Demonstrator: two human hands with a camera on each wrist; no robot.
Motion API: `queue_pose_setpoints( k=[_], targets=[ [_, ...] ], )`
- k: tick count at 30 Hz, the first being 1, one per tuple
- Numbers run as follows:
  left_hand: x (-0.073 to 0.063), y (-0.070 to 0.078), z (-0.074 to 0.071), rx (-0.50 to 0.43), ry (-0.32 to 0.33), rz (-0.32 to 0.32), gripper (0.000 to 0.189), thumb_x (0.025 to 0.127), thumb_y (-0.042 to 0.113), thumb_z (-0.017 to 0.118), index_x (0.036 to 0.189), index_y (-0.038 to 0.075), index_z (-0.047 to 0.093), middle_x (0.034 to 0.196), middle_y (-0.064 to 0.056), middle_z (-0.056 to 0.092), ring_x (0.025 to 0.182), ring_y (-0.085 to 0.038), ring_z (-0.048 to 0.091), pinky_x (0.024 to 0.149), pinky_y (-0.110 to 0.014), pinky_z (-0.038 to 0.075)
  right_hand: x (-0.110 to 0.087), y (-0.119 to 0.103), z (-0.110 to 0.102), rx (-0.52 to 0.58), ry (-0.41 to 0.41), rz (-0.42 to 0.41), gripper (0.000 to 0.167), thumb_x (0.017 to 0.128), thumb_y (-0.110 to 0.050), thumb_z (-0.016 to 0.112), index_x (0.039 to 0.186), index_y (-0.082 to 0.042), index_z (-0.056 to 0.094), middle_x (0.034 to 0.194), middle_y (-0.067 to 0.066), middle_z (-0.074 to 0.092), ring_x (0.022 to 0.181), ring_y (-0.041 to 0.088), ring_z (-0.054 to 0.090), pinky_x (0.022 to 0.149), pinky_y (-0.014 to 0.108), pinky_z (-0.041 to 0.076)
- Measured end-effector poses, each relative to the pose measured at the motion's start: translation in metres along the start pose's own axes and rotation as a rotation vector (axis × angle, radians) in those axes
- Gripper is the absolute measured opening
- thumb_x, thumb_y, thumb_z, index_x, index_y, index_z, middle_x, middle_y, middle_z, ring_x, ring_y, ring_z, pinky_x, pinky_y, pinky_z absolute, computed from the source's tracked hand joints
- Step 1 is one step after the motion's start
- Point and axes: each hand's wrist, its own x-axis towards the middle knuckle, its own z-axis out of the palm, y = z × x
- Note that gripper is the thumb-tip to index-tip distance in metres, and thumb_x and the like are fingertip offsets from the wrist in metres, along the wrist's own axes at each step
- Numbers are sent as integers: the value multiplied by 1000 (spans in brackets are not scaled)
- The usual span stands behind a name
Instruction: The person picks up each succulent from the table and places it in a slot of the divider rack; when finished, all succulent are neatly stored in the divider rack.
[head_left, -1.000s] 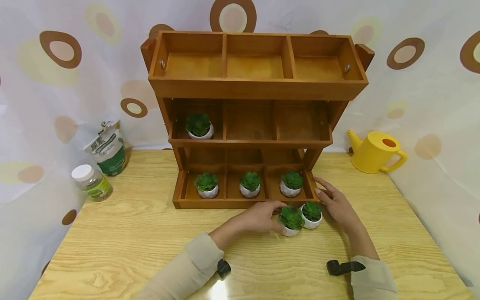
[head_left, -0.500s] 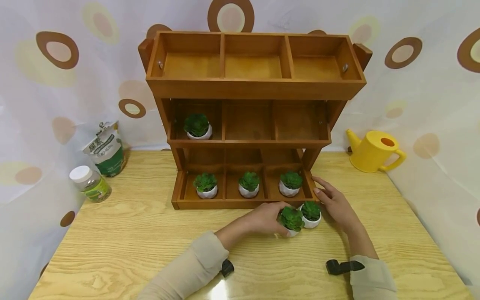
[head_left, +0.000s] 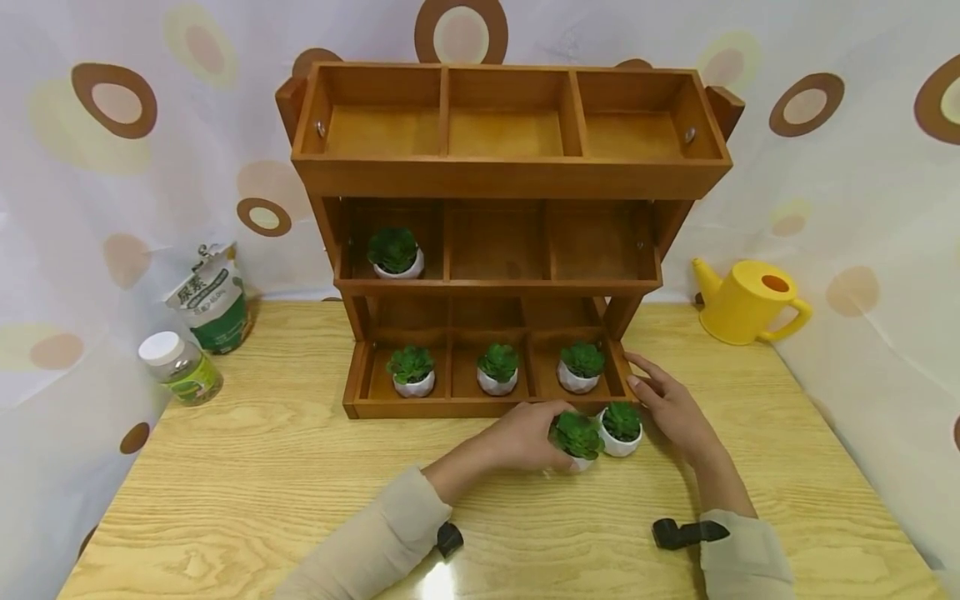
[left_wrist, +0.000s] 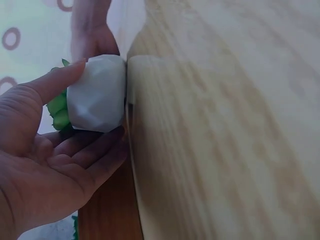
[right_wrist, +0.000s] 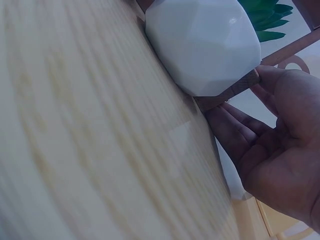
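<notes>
My left hand (head_left: pixel 525 439) grips a small potted succulent (head_left: pixel 578 435) in front of the shelf. In the left wrist view the thumb lies against its white faceted pot (left_wrist: pixel 97 95) and the fingers reach along the opposite side. A second succulent (head_left: pixel 621 422) stands right beside it, near the shelf's front right corner. My right hand (head_left: pixel 677 417) rests against the right end of the wooden shelf's bottom tier (head_left: pixel 480 408). In the right wrist view, the thumb and fingertips touch the wooden corner (right_wrist: pixel 232 92), close to a white pot (right_wrist: pixel 202 47).
Three succulents sit in the bottom compartments, including the middle one (head_left: pixel 498 367). Another succulent (head_left: pixel 395 252) occupies the second tier's left compartment. A yellow watering can (head_left: pixel 752 302) stands at right. At left are a pouch (head_left: pixel 217 300) and a white-lidded jar (head_left: pixel 182 368).
My left hand has closed round the nearer succulent, which now sits slightly further left, a little apart from the other one's centre. The right hand stays at the shelf's corner.
</notes>
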Motion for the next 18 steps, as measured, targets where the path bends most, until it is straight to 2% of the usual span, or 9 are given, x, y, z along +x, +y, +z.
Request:
queue_pose_setpoints(
  k=[8,13,18],
  targets=[
    [-16,-3,-20,-95,62,46,69,81,42,84,143,32,55,133,11,65,104,-5,65,91,-27,52,1,0,0,-1,1,-5,60,108,-47,41,163,-29,25,153,26,46,137,40,51,110,57,44],
    [-26,-3,-35,-116,102,71,69,83,43,83,144,31,55,135,10,64,120,-9,62,98,-31,51,3,4,-2,2,-2,1,59,109,-45,41,163,-30,24,154,26,46,137,38,52,110,54,45],
    [-34,-2,-48,-123,128,62,73,82,45,83,146,28,53,135,7,65,116,-10,63,97,-32,52,3,4,-2,-10,-2,-2,60,108,-48,41,163,-30,25,154,24,46,138,37,51,110,52,45]
  ],
)
